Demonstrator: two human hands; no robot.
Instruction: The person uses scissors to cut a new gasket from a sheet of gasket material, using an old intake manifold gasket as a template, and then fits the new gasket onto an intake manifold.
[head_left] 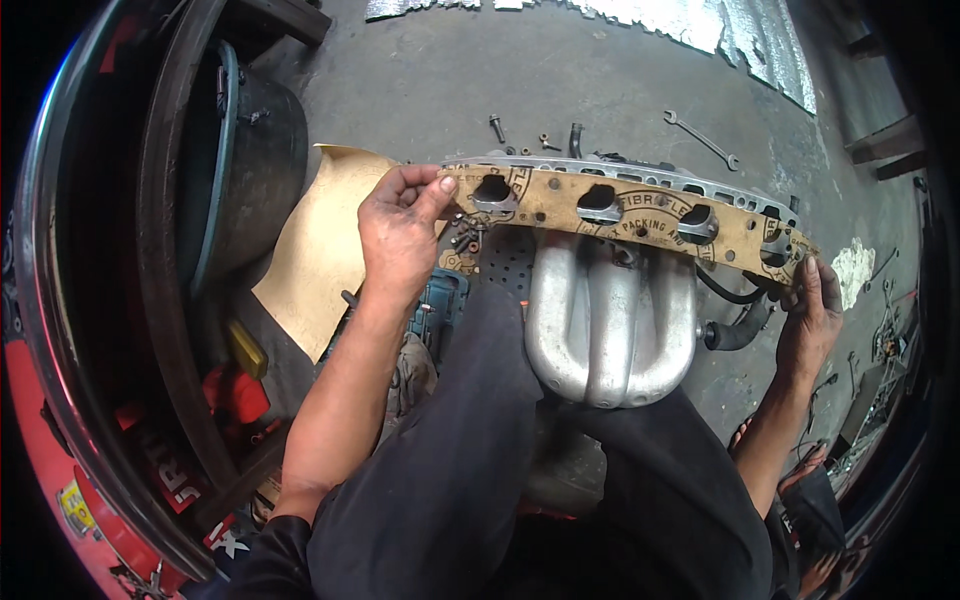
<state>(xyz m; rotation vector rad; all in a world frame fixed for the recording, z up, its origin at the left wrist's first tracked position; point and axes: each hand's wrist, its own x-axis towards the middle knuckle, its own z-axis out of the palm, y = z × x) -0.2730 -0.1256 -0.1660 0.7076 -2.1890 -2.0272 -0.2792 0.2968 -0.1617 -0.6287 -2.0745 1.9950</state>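
A long tan gasket (655, 222) of printed sheet material, with several port openings cut through it, stretches between my two hands. My left hand (398, 235) pinches its left end between thumb and fingers. At its lower right end, my right hand (812, 315) grips the other tip. Behind the gasket lies a silver intake manifold (612, 320) with curved metal runners, and its flange (700, 185) shows along the gasket's upper edge and through the holes. The manifold rests between my knees. Whether the gasket touches the flange I cannot tell.
On the concrete floor lie a tan gasket sheet (325, 240), an open-end wrench (702, 140) and a bolt (496, 128). A blue tool case (440, 300) sits beside my left knee. A large dark bucket (260, 165) stands at left. Silver foil sheeting (740, 40) lies far right.
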